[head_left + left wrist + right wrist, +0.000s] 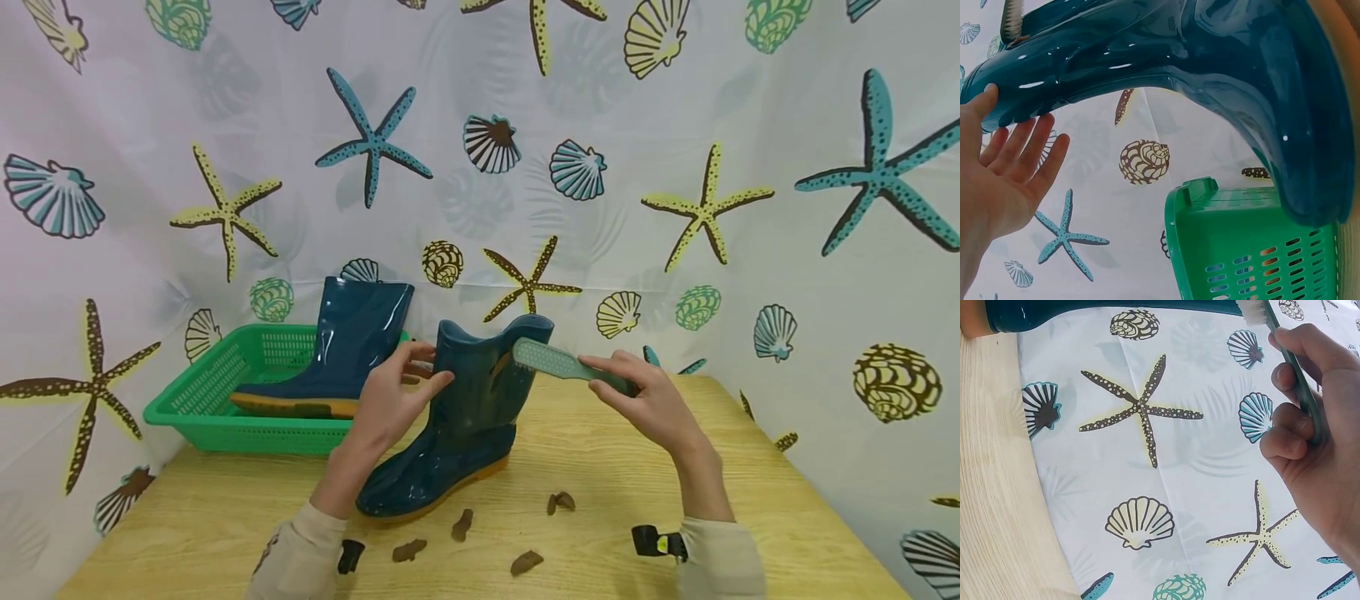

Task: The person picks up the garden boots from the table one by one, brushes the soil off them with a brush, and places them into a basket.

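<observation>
A glossy dark blue-green rain boot (pixel 468 408) stands on the table, its toe to the left and its shaft leaning slightly right. A brown smear (pixel 501 367) marks the upper shaft. My left hand (pixel 390 400) is at the shaft's left edge; in the left wrist view its thumb touches the boot and the other fingers extend along the edge, nearly straight. My right hand (pixel 648 396) grips the handle of a green scrub brush (pixel 551 360). The brush's white bristles (pixel 1252 311) face the upper shaft, close to the smear.
Behind on the left, a green plastic basket (pixel 225 433) holds another blue boot (pixel 360 325) with a yellow-brown sole. Several brown clumps (pixel 527 562) lie on the wooden table (pixel 600 467) in front of the standing boot. A shell-and-starfish patterned curtain (pixel 510 217) hangs behind the table.
</observation>
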`<state>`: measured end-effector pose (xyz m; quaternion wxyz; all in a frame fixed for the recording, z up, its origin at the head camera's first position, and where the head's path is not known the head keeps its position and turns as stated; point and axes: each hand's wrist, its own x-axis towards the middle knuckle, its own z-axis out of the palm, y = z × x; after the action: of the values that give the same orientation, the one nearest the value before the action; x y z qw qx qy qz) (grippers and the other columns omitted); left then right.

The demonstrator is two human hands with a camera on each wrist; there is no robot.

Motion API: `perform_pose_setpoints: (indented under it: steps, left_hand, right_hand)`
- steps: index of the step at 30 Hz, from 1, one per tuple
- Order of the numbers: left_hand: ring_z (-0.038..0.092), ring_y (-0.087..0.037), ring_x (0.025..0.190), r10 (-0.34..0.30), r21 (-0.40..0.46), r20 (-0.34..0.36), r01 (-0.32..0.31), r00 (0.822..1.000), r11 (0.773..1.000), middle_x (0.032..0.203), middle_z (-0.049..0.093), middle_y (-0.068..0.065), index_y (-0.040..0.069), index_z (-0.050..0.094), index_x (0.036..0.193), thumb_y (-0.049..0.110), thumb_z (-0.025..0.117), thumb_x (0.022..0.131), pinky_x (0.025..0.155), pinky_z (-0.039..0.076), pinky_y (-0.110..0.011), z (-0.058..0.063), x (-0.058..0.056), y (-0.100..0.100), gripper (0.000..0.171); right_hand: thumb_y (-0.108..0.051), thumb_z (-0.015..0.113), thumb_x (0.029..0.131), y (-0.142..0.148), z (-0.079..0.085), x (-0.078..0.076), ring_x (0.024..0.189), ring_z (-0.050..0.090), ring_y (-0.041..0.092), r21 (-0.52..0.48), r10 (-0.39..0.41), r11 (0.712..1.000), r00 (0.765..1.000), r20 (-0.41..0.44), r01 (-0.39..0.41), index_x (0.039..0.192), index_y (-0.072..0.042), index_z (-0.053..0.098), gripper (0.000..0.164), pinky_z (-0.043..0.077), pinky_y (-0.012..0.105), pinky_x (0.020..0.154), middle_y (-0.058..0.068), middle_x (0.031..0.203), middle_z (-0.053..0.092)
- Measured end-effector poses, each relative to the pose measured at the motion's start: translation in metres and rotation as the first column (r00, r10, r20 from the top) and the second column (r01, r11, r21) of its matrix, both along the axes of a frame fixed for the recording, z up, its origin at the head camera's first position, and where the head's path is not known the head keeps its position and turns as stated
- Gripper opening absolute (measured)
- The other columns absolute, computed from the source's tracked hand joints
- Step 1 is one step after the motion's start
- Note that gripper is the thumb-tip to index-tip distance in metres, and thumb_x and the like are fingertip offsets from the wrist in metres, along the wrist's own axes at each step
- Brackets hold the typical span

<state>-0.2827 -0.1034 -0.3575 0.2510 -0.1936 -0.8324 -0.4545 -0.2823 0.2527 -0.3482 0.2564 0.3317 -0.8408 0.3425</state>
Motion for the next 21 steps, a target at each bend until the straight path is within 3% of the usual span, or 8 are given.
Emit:
perform_pose_setpoints:
  steps: [8,18,21]
  left_hand:
    - [0.07,-0.02,0.089,0.087,0.004,-0.061,-0.087,0.994,0.996,0.101,0.071,-0.005,0.01,0.062,0.12,0.03,0.072,0.092,0.081,0.06,-0.039,-0.002,-0.002,0.003,0.036]
    - [0.07,-0.02,0.085,0.077,0.076,-0.061,-0.073,0.995,0.994,0.09,0.075,-0.006,0.01,0.061,0.11,0.024,0.071,0.093,0.079,0.059,-0.041,-0.004,-0.004,0.002,0.024]
    - [0.07,-0.02,0.084,0.072,0.089,-0.064,-0.066,0.995,0.994,0.087,0.074,-0.006,0.01,0.06,0.108,0.023,0.071,0.093,0.079,0.059,-0.041,-0.004,-0.005,0.002,0.023]
  right_hand:
    - [0.004,0.071,0.087,-0.007,-0.001,-0.006,0.066,0.034,0.002,-0.03,0.038,0.999,0.99,-0.136,-0.043,0.126,-0.009,0.069,0.042,0.034,0.02,0.056,-0.009,0.084,0.051]
    - [0.009,0.073,0.081,-0.016,-0.001,-0.01,0.066,0.034,0.003,-0.017,0.06,0.998,0.95,-0.306,-0.068,0.126,-0.008,0.069,0.048,0.032,0.018,0.056,-0.004,0.084,0.054]
    - [0.008,0.074,0.081,-0.021,0.0,-0.01,0.067,0.034,0.003,-0.008,0.067,0.997,0.946,-0.318,-0.073,0.126,-0.009,0.069,0.049,0.031,0.018,0.057,-0.004,0.085,0.055]
